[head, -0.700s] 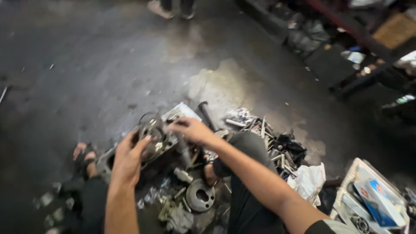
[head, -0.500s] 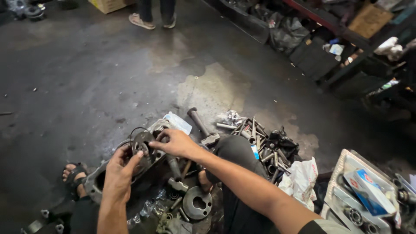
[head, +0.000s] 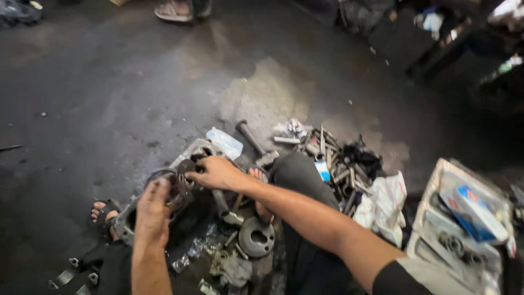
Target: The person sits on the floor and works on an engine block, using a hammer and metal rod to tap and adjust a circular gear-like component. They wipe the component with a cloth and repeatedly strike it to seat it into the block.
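Shifted nearer, both hands clasping a ring [head: 164, 183] atop the casing [head: 188, 155] on the floor: left hand [head: 153, 210] steadying, right hand [head: 215, 172] gripping. Best seated squarely, pressed evenly, fingers kept off edges.

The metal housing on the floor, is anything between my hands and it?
Nothing visible: the right hand grips a dark part at the top of the metal housing, and the left hand rests against its near side.
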{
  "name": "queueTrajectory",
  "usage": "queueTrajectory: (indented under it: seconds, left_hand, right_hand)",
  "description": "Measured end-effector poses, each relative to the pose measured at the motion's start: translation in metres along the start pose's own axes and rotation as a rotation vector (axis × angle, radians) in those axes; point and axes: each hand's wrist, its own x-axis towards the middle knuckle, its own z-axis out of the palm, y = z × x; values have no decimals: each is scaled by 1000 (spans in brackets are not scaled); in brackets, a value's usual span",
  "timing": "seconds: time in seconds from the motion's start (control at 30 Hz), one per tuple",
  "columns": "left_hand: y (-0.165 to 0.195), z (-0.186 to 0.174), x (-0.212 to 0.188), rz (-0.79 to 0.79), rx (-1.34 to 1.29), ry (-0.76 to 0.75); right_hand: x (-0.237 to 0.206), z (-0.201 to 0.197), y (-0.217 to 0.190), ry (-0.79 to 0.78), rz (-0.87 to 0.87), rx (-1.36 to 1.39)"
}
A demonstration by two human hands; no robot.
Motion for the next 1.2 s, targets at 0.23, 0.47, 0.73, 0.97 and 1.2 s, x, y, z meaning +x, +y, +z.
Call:
queueTrajectory:
  seconds: [0.23,0.47,0.73,0.97,1.2]
  left_hand:
    - [-19,-29,35,278,711,233]
    - [-34,-33,33,385,935,307]
    - [-46,-63,63,326,513,389]
    - [-70,-101,80,120,-230,389]
    - [-76,-102,71,119,153,423]
  right_hand:
    - [13,-15,0,116,-9,-165]
    - [-15,-28,-17,164,53,-145]
    - [-1,-50,-26,189,8,-141]
    - [12,-34,-33,88,96,-259]
    - [11,-30,-46,52,117,-282]
